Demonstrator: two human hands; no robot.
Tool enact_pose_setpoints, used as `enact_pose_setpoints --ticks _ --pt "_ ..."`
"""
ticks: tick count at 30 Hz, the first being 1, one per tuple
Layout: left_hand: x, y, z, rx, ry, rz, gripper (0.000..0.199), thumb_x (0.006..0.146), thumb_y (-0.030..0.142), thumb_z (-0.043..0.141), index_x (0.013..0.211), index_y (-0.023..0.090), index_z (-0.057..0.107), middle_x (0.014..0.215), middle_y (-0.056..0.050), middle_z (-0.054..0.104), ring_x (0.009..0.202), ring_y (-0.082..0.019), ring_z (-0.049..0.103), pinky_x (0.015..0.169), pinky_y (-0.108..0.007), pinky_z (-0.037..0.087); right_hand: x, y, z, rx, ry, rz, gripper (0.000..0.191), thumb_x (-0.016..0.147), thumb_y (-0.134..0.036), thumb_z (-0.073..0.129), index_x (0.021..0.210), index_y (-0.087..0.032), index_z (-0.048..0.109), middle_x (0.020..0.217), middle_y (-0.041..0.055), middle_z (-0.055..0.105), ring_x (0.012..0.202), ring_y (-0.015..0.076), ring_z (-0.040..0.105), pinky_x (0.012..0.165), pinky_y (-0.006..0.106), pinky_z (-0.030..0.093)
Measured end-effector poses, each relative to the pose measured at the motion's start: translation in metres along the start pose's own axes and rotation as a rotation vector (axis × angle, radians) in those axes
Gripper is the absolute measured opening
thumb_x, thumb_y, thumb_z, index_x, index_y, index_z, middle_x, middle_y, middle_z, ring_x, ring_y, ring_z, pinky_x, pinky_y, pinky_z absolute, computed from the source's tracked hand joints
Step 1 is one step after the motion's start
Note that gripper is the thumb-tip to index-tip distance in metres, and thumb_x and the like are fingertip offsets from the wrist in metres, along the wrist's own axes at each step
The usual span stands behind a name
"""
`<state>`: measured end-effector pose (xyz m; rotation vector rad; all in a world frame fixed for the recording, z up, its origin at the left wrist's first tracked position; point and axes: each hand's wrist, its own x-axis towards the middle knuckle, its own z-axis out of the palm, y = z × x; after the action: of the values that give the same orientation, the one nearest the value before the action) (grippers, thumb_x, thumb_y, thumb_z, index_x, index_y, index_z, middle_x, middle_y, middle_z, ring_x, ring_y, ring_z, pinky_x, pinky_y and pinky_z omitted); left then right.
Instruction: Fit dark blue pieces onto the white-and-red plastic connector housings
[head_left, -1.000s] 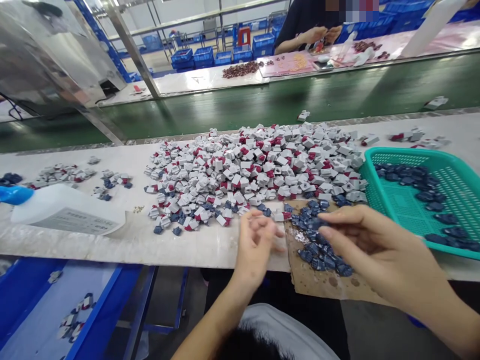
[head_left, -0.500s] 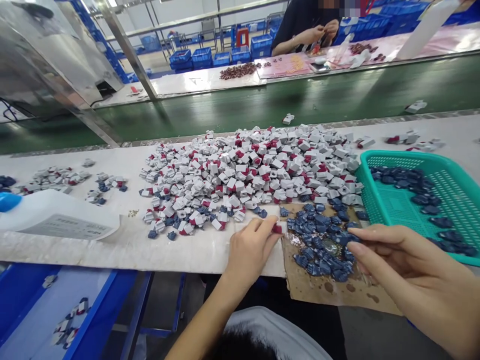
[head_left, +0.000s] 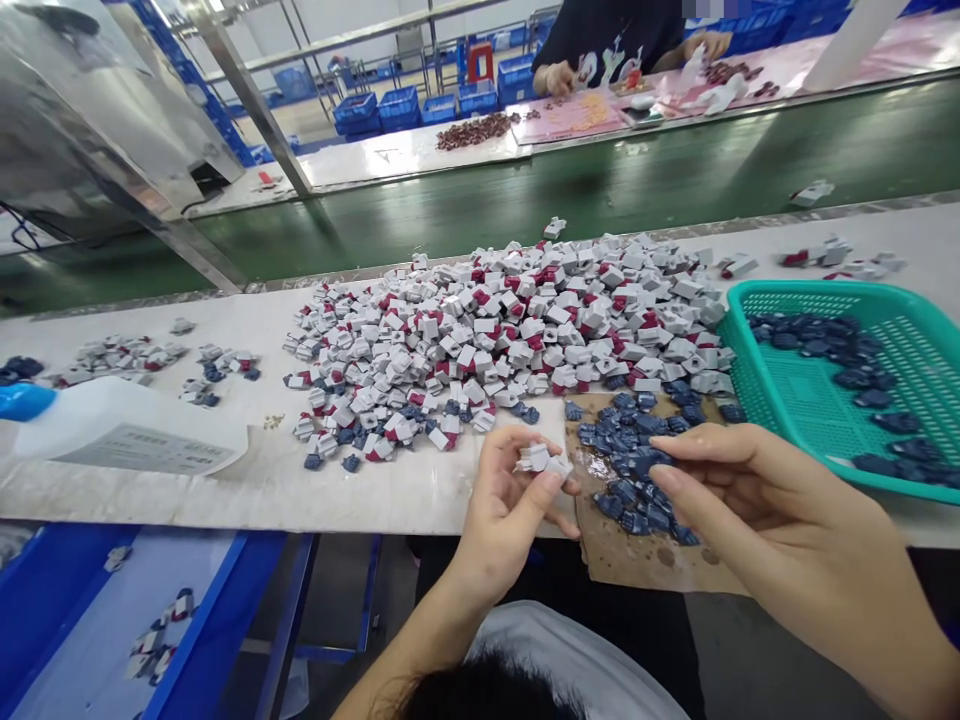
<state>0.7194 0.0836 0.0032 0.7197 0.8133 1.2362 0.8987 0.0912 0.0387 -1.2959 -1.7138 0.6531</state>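
Note:
My left hand [head_left: 504, 505] is closed around a light grey plastic part [head_left: 541, 460], which sits between thumb and fingers just left of the cardboard. Above the cardboard sheet [head_left: 630, 565], my right hand [head_left: 780, 520] is in a pinch, thumb and index finger close together at a small dark blue plastic piece [head_left: 642, 462]. That piece partly blends with the wet-looking pile of dark blue pieces [head_left: 622, 432] behind it. Beyond both hands lies a large heap of grey and dark red plastic parts [head_left: 487, 325].
A green basket [head_left: 780, 400] holding dark blue pieces stands at the right. On the left lie a white bottle with a blue cap [head_left: 135, 425] and a blue bin [head_left: 202, 610] below the table edge. A green conveyor belt [head_left: 420, 215] runs behind; a person [head_left: 615, 45] works across it.
My left hand has turned up, bringing the grey part into fuller view. My right hand has shifted left toward it. The person opposite has spread their hands apart.

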Motion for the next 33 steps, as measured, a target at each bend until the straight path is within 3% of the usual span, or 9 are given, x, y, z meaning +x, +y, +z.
enact_pose_setpoints --ticks 4,10,14,17,22,26,30,33 --pt "-0.001 0.003 0.000 0.026 0.077 0.067 0.059 0.074 0.020 0.079 0.121 0.027 0.044 0.091 0.001 0.066 0.087 -0.014 0.069 0.066 -0.017 0.058 0.000 -0.004 0.001 -0.051 -0.022 -0.068 0.010 0.089 -0.032 0.062 0.098 -0.027 0.061 0.082 -0.0025 0.064 0.065 0.0084 0.063 0.054 0.013 0.052" --pt "-0.005 0.007 0.002 0.086 0.067 0.131 0.055 0.068 0.012 0.081 0.111 0.024 0.051 0.092 0.001 0.073 0.080 -0.012 0.072 0.067 -0.014 0.056 0.005 -0.010 0.006 -0.248 -0.122 -0.363 0.009 0.094 -0.019 0.052 0.101 -0.022 0.056 0.088 -0.0002 0.068 0.073 0.0089 0.066 0.060 0.015 0.051" --pt "-0.007 0.010 0.003 0.141 0.062 0.166 0.054 0.067 0.010 0.081 0.109 0.024 0.050 0.088 0.002 0.074 0.077 -0.012 0.072 0.063 -0.012 0.056 0.007 -0.013 0.008 -0.260 -0.186 -0.409 0.008 0.094 -0.016 0.051 0.099 -0.021 0.054 0.083 -0.0008 0.066 0.070 0.0072 0.063 0.061 0.015 0.049" --pt "-0.008 0.010 0.003 0.210 0.063 0.214 0.052 0.068 0.008 0.079 0.108 0.024 0.050 0.089 0.002 0.075 0.083 -0.012 0.073 0.068 -0.013 0.056 0.010 -0.017 0.007 -0.272 -0.230 -0.429 0.008 0.095 -0.016 0.048 0.092 -0.021 0.053 0.077 -0.0018 0.062 0.066 0.0069 0.061 0.058 0.015 0.047" --pt "-0.013 0.009 -0.001 0.485 0.003 0.356 0.044 0.074 0.008 0.075 0.109 0.026 0.054 0.097 0.002 0.075 0.089 -0.010 0.072 0.079 -0.015 0.057 0.019 -0.019 0.001 -0.283 -0.436 -0.419 0.020 0.096 -0.017 0.041 0.077 -0.021 0.048 0.064 -0.0033 0.052 0.051 0.0080 0.052 0.044 0.020 0.039" --pt "-0.018 0.006 -0.003 0.651 -0.013 0.403 0.031 0.079 0.010 0.071 0.103 0.024 0.058 0.098 0.000 0.073 0.088 -0.010 0.071 0.078 -0.016 0.057 0.025 -0.012 0.002 -0.191 -0.558 -0.376 0.021 0.093 -0.016 0.043 0.073 -0.020 0.045 0.063 -0.0031 0.052 0.051 0.0085 0.050 0.045 0.021 0.037" --pt "-0.012 0.003 -0.009 0.650 0.016 0.411 0.028 0.081 0.013 0.069 0.105 0.021 0.058 0.097 -0.002 0.073 0.089 -0.012 0.071 0.079 -0.018 0.058 0.025 -0.001 0.012 -0.061 -0.561 -0.244 0.015 0.094 -0.020 0.047 0.084 -0.019 0.059 0.073 0.0002 0.061 0.062 0.0110 0.058 0.052 0.021 0.044" --pt "-0.001 0.005 -0.021 0.708 -0.091 0.450 0.040 0.084 0.019 0.067 0.120 0.020 0.052 0.110 -0.007 0.070 0.097 -0.016 0.069 0.082 -0.024 0.057 0.025 0.002 0.019 0.055 -0.486 -0.148 0.012 0.091 -0.025 0.053 0.085 -0.021 0.063 0.074 0.0003 0.064 0.063 0.0108 0.061 0.052 0.019 0.046"
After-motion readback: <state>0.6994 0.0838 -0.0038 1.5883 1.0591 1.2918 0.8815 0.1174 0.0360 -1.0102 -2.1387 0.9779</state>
